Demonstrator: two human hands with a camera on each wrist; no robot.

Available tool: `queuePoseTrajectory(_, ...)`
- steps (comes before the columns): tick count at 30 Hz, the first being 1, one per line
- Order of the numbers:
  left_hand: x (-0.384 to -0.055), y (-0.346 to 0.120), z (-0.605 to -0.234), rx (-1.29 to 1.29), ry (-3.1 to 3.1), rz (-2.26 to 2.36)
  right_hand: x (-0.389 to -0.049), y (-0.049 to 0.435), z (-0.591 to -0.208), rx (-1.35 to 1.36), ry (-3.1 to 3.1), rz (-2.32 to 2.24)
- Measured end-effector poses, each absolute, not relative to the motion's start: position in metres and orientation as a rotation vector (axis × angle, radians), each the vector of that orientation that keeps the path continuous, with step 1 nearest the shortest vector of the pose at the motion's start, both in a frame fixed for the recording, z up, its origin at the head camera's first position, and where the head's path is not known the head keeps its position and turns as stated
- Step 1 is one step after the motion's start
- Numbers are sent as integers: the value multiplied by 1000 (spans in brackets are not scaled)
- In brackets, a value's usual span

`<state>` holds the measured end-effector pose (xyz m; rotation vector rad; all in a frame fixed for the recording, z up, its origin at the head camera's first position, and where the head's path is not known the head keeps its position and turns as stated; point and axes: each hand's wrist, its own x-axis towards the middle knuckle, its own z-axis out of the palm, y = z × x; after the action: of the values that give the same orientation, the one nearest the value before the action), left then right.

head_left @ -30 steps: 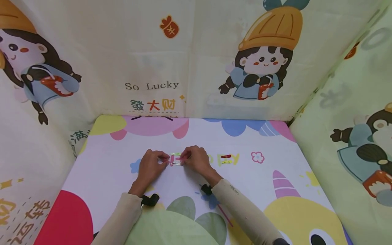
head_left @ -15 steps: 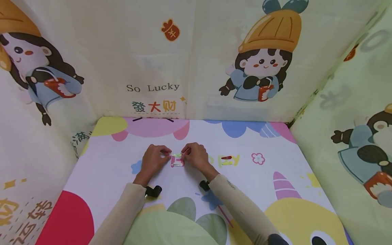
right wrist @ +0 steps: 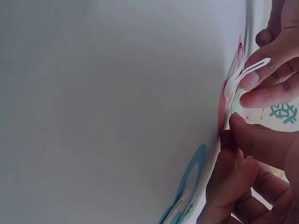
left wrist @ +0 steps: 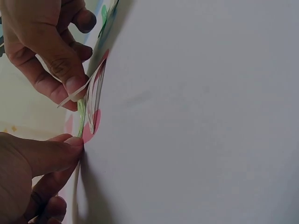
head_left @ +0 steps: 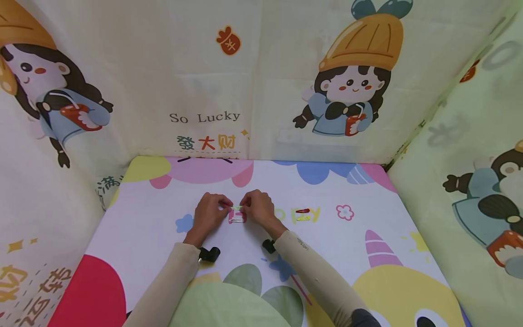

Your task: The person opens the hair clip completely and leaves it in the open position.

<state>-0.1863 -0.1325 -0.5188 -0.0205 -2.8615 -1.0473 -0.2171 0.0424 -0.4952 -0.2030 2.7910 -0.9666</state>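
A slim green snap hair clip is between my two hands over a pink printed letter. My left hand pinches its left end between thumb and finger; the left wrist view shows the thumb there. At the other end, the fingertips of my right hand pinch the clip. Just nearer to me, a white hair clip lies on the letter. A thin white strip slants across by the fingertips; whether it is held I cannot tell.
On the right, a red hair clip and a yellow hair clip lie on printed letters. The right wrist view shows more clips beside a blue printed loop. A patterned tabletop meets cloth-covered walls behind and at the sides.
Both hands have shifted slightly away from me, off the white clip's level to the green clip. My left hand has come right, so the hands now stand closer together.
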Motion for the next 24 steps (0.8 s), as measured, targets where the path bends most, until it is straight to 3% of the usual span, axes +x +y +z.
queuePoseTrajectory(11, -183, -132, -520, -24, -2850, -1085, -215, 44, -495, -167, 2680, -1125)
queuePoseTrajectory(24, -178, -141, -512, 32, -2674, -1567, -212, 54, -491, -191, 2539, -1423)
